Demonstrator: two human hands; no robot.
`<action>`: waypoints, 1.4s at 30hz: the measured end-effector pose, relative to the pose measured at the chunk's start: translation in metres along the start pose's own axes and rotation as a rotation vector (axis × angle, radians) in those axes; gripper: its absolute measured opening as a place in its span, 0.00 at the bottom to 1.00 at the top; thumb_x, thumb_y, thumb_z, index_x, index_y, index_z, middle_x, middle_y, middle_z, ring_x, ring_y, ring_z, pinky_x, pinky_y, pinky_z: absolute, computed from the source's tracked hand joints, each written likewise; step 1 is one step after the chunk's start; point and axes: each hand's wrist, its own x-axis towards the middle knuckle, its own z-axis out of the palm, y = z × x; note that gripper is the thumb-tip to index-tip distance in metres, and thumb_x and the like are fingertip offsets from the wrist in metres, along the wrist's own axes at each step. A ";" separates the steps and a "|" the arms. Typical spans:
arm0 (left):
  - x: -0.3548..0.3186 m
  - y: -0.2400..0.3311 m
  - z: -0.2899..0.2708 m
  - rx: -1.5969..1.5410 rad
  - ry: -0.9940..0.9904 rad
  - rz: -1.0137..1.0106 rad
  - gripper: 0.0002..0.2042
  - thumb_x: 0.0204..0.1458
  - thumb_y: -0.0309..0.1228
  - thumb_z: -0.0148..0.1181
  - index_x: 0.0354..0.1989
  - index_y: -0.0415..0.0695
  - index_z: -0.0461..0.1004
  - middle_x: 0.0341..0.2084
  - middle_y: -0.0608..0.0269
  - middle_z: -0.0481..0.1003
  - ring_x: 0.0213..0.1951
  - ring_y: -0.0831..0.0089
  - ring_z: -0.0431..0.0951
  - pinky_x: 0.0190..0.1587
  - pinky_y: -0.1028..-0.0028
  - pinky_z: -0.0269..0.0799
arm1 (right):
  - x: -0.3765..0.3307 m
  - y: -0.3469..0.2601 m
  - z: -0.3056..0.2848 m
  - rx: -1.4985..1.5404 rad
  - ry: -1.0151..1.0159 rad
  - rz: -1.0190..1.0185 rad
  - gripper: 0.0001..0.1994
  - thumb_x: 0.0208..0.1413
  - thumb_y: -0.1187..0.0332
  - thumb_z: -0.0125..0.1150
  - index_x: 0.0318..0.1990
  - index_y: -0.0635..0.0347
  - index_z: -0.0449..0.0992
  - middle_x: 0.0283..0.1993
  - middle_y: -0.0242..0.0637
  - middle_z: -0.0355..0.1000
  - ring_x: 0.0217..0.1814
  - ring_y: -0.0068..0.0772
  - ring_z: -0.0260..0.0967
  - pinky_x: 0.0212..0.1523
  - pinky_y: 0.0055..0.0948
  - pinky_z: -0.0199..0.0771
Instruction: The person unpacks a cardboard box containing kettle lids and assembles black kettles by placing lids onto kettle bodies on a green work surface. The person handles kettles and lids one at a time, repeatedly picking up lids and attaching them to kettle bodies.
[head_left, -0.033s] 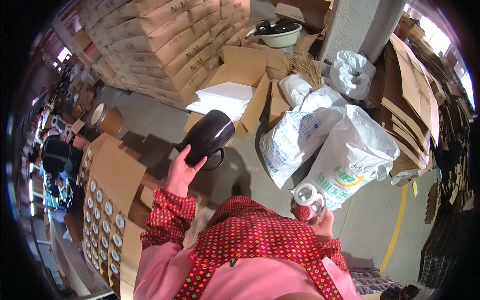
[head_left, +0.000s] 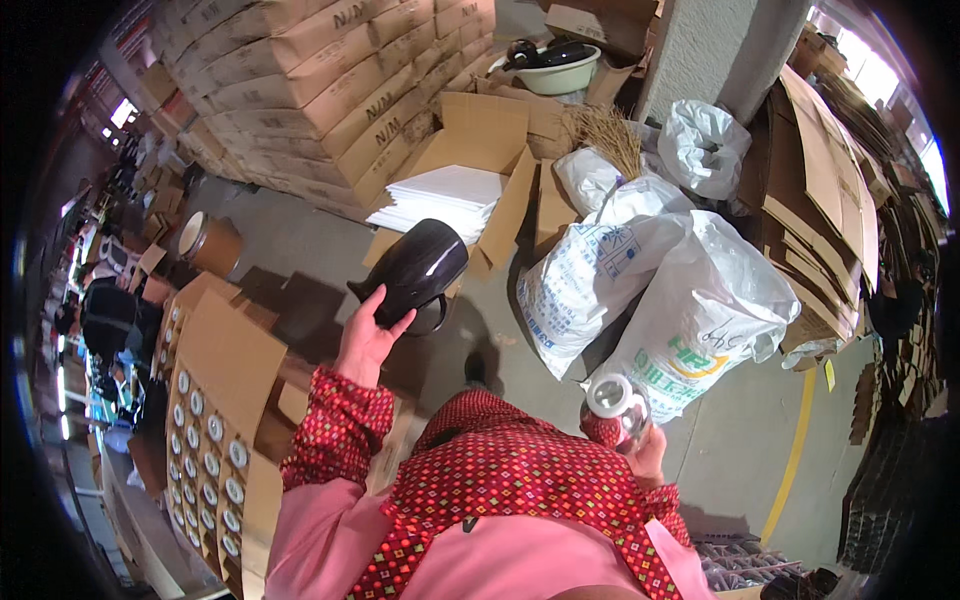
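A glossy black jug (head_left: 420, 272) with a loop handle lies tilted in the air in front of me. My left hand (head_left: 368, 340) is closed on its lower end, with the thumb and fingers spread around it. Low on the right, my right hand (head_left: 648, 458) is wrapped round a shiny glass flask (head_left: 628, 415) with a white ring at its neck. Red patches show on the flask, like reflections of my patterned sleeve. The palm side of the right hand's grip is partly hidden behind the flask.
A carton with several round-topped flasks (head_left: 205, 455) stands at my left. Ahead is an open carton (head_left: 485, 120) holding white sheets, beside stacked boxes (head_left: 330, 90). White sacks (head_left: 690, 310) stand at right, near flattened cardboard (head_left: 815, 180). A pale basin (head_left: 560, 75) holds dark jugs.
The view has shifted very slightly. Both hands keep the same hold on the jug and the flask.
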 end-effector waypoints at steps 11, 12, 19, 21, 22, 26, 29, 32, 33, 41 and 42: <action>0.420 0.055 0.301 0.269 -0.468 0.451 0.16 0.65 0.26 0.63 0.59 0.36 0.73 0.55 0.58 0.76 0.54 0.63 0.79 0.54 0.60 0.85 | 0.194 0.072 -0.017 -0.042 0.498 0.011 0.33 0.47 0.46 0.80 0.52 0.65 0.82 0.46 0.36 0.83 0.46 0.35 0.81 0.49 0.35 0.78; 0.469 0.059 0.328 0.327 -0.408 0.526 0.17 0.64 0.24 0.64 0.59 0.34 0.73 0.54 0.57 0.75 0.54 0.63 0.78 0.54 0.63 0.85 | 0.222 0.067 -0.001 0.013 0.551 0.019 0.35 0.44 0.44 0.82 0.51 0.65 0.83 0.45 0.35 0.83 0.45 0.35 0.82 0.48 0.34 0.78; 0.692 0.077 0.512 1.171 -0.211 1.500 0.17 0.51 0.28 0.75 0.48 0.38 0.79 0.72 0.35 0.53 0.71 0.35 0.59 0.71 0.54 0.63 | 0.330 0.027 0.039 0.176 0.637 0.150 0.35 0.55 0.42 0.68 0.57 0.67 0.80 0.51 0.39 0.82 0.49 0.38 0.81 0.50 0.36 0.79; 0.731 0.073 0.541 1.369 -0.241 1.495 0.15 0.52 0.26 0.72 0.48 0.40 0.80 0.75 0.40 0.51 0.73 0.36 0.56 0.72 0.51 0.63 | 0.337 0.001 0.063 0.352 0.743 0.189 0.35 0.58 0.42 0.64 0.58 0.67 0.79 0.51 0.40 0.82 0.50 0.38 0.80 0.50 0.36 0.80; 0.747 0.072 0.555 1.510 -0.209 1.489 0.14 0.54 0.25 0.70 0.49 0.41 0.81 0.75 0.42 0.51 0.73 0.37 0.56 0.72 0.51 0.64 | 0.346 -0.001 0.072 0.447 0.783 0.194 0.35 0.59 0.42 0.62 0.59 0.67 0.79 0.52 0.40 0.82 0.50 0.38 0.80 0.49 0.37 0.80; 0.810 0.045 0.586 1.732 -0.107 1.420 0.14 0.55 0.27 0.67 0.51 0.45 0.83 0.74 0.50 0.54 0.72 0.43 0.57 0.65 0.51 0.74 | 0.286 0.070 0.030 0.134 0.879 0.237 0.33 0.62 0.43 0.51 0.57 0.65 0.78 0.49 0.41 0.81 0.44 0.37 0.78 0.40 0.36 0.78; 0.832 0.037 0.597 1.804 -0.174 1.437 0.16 0.53 0.27 0.68 0.52 0.45 0.83 0.74 0.49 0.54 0.70 0.43 0.60 0.63 0.54 0.76 | 0.274 0.106 0.018 0.361 0.913 0.241 0.31 0.61 0.41 0.52 0.56 0.60 0.79 0.48 0.38 0.81 0.43 0.36 0.77 0.39 0.36 0.77; 0.830 0.025 0.599 1.669 -0.191 1.483 0.11 0.58 0.26 0.60 0.48 0.42 0.82 0.73 0.47 0.57 0.70 0.42 0.61 0.62 0.56 0.77 | 0.298 0.080 0.037 0.493 0.956 0.267 0.31 0.61 0.41 0.53 0.58 0.56 0.78 0.51 0.38 0.80 0.47 0.38 0.77 0.44 0.38 0.77; 0.834 0.028 0.597 1.700 -0.192 1.495 0.15 0.55 0.25 0.62 0.51 0.39 0.79 0.73 0.41 0.54 0.72 0.38 0.58 0.62 0.55 0.78 | 0.337 0.046 0.056 0.448 0.959 0.253 0.31 0.60 0.41 0.54 0.59 0.57 0.78 0.52 0.39 0.80 0.49 0.39 0.77 0.48 0.40 0.77; 0.821 0.040 0.587 1.823 -0.283 1.236 0.24 0.48 0.30 0.72 0.53 0.33 0.75 0.73 0.35 0.53 0.75 0.36 0.53 0.58 0.54 0.82 | 0.407 -0.023 0.091 0.318 0.741 0.269 0.36 0.60 0.43 0.55 0.66 0.63 0.72 0.63 0.44 0.77 0.60 0.48 0.76 0.65 0.50 0.74; 0.819 0.045 0.585 1.843 -0.287 1.207 0.25 0.48 0.31 0.73 0.55 0.34 0.75 0.73 0.36 0.54 0.75 0.37 0.53 0.59 0.54 0.81 | 0.414 -0.023 0.089 0.379 0.682 0.251 0.36 0.60 0.43 0.55 0.67 0.63 0.72 0.63 0.44 0.76 0.61 0.49 0.76 0.65 0.51 0.74</action>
